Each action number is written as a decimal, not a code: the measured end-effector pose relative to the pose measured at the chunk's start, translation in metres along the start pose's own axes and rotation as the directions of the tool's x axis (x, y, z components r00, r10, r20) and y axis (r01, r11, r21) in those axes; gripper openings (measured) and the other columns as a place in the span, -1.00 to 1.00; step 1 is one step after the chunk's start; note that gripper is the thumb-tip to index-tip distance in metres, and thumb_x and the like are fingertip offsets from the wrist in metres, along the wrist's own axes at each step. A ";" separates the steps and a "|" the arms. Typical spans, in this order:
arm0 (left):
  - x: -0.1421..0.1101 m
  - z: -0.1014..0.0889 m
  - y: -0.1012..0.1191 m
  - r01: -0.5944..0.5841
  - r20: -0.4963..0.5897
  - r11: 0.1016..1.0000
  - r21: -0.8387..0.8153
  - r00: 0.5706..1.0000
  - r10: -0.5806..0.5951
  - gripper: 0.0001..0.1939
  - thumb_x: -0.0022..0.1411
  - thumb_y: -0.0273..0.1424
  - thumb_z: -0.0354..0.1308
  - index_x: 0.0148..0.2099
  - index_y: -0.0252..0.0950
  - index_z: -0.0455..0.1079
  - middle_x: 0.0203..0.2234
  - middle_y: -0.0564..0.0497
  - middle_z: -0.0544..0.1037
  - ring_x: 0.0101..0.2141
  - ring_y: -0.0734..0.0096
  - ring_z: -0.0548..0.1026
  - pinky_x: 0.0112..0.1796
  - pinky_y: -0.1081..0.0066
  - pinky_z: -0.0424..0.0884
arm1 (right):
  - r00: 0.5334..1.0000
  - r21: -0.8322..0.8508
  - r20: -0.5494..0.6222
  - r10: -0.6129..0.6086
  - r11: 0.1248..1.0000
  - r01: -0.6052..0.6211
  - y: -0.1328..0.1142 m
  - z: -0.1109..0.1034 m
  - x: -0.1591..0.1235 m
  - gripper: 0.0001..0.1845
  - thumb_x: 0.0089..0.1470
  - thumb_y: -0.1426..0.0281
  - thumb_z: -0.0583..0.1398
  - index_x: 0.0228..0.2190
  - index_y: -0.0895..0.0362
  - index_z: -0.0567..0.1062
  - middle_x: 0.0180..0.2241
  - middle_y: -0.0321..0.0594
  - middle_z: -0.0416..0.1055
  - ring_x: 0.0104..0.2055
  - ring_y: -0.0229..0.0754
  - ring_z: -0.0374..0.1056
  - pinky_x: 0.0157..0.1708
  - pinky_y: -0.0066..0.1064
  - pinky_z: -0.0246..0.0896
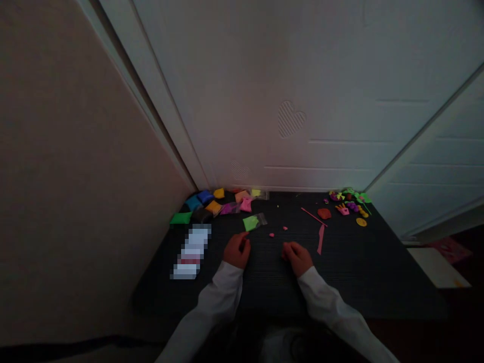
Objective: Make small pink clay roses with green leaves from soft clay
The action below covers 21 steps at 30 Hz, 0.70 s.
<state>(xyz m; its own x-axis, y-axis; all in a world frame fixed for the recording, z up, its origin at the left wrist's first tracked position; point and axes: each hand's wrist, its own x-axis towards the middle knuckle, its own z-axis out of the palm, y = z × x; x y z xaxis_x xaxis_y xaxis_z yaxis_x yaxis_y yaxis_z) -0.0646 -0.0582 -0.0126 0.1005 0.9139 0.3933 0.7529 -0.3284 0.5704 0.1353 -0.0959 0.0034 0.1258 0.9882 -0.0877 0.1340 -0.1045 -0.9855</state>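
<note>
My left hand point(237, 250) rests on the dark table just below a small bag of light green clay point(250, 223). Its fingers are loosely bent, a gap shows between thumb and forefinger, and I see nothing in it. My right hand point(298, 257) is closed, fingertips pressed together; whatever is inside, if anything, is hidden. Beyond the hands lie two small pink clay bits, one pink lump point(271, 235) and another pink piece point(285, 228). A pink plastic knife point(321, 239) and a thin pink stick point(313, 217) lie right of them, near a flat red clay piece point(324, 214).
Several bags of coloured clay, such as a green bag point(181, 218) and a blue bag point(205, 196), line the table's back left. A blurred-out light rectangle point(191, 252) lies left. Small colourful figures point(351, 206) and a yellow disc point(361, 222) sit back right. A white panel point(242, 126) stands behind.
</note>
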 end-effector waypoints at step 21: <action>0.021 0.039 0.050 -0.029 0.142 0.962 0.270 0.990 -0.010 -0.75 -0.01 -0.32 0.08 -0.21 -0.16 0.37 -0.35 -0.02 0.40 -0.27 0.24 0.25 -0.28 0.25 0.08 | 1.000 0.117 -0.013 0.001 0.993 0.001 0.003 0.000 0.016 -0.72 -0.25 0.20 0.19 -0.48 0.12 0.37 -0.58 -0.32 0.32 -0.53 -0.31 0.21 -0.50 -0.46 0.13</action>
<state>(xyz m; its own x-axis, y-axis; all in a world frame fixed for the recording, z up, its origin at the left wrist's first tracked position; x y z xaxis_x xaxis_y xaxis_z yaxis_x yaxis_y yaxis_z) 0.0002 -0.0455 -0.0042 0.1840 0.9418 0.2813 0.8975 -0.2777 0.3427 0.1379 -0.0804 -0.0014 0.1386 0.9866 -0.0864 0.0184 -0.0898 -0.9958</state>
